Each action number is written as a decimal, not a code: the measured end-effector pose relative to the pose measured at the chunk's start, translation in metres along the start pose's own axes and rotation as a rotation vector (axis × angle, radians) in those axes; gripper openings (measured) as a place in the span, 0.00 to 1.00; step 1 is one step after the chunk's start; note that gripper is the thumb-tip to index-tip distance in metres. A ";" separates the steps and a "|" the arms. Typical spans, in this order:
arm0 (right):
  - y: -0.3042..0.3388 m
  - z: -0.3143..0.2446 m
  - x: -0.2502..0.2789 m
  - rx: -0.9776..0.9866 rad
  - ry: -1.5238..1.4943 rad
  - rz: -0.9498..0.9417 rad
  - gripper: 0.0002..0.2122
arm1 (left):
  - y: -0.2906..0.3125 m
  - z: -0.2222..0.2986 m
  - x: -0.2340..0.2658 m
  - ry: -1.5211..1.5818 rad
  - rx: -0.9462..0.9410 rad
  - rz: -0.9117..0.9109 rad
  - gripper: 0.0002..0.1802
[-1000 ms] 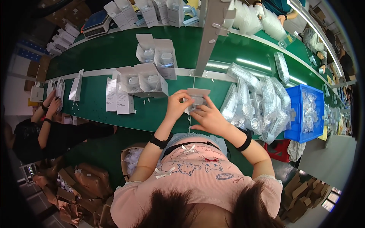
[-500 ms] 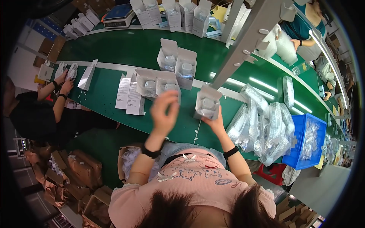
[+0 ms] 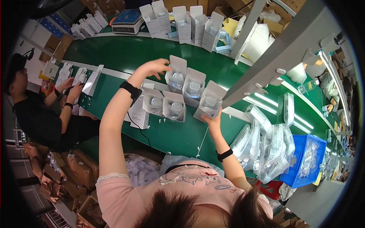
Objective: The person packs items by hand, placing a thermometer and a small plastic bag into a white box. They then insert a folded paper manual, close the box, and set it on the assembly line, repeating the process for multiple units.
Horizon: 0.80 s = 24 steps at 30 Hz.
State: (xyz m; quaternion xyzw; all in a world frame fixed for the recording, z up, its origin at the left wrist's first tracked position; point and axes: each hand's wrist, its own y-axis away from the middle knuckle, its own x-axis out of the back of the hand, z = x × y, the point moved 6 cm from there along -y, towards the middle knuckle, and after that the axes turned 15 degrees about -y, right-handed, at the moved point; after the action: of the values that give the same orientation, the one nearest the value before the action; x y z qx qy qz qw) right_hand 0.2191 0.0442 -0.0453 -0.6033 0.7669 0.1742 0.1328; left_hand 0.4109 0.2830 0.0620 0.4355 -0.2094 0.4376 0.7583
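My right hand point(image 3: 213, 122) grips the near side of an open white box point(image 3: 215, 111), held tilted at the right of a group of similar boxes. Inside it sits a white rounded device point(image 3: 210, 101) with clear plastic wrapping. My left hand point(image 3: 154, 68) reaches across to the far left box point(image 3: 171, 78), its fingers stretched out by the raised lid flap; whether they touch it I cannot tell. Beside that box stands another open box point(image 3: 195, 84) with a device and something blue inside. Nearer me are two joined open boxes point(image 3: 164, 105) with wrapped devices in them.
Bubble-wrap sleeves point(image 3: 266, 148) lie heaped at the right, by a blue bin point(image 3: 304, 161). A grey metal post point(image 3: 266, 57) slants over the green table. Open boxes point(image 3: 182, 26) line the back near a scale point(image 3: 129, 21). A co-worker point(image 3: 42, 114) handles white cartons at the left.
My left hand has moved from over the near boxes, away and left, to the far left box. My right hand has shifted its box farther from me, closer to the far boxes.
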 end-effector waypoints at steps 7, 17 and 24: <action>-0.027 0.018 -0.007 -0.217 -0.084 -0.137 0.43 | -0.005 -0.026 -0.013 0.158 -0.001 -0.248 0.29; -0.044 0.036 -0.035 -0.271 0.053 -0.329 0.44 | 0.035 -0.084 0.012 0.222 0.121 -0.045 0.27; -0.042 0.051 -0.009 -0.177 0.116 -0.324 0.45 | 0.049 -0.226 0.028 -0.353 0.207 0.629 0.39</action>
State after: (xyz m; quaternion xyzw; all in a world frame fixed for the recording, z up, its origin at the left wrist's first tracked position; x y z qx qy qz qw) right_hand 0.2621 0.0653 -0.0918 -0.7372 0.6478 0.1823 0.0611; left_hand 0.3699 0.4988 -0.0154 0.4930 -0.4151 0.5863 0.4908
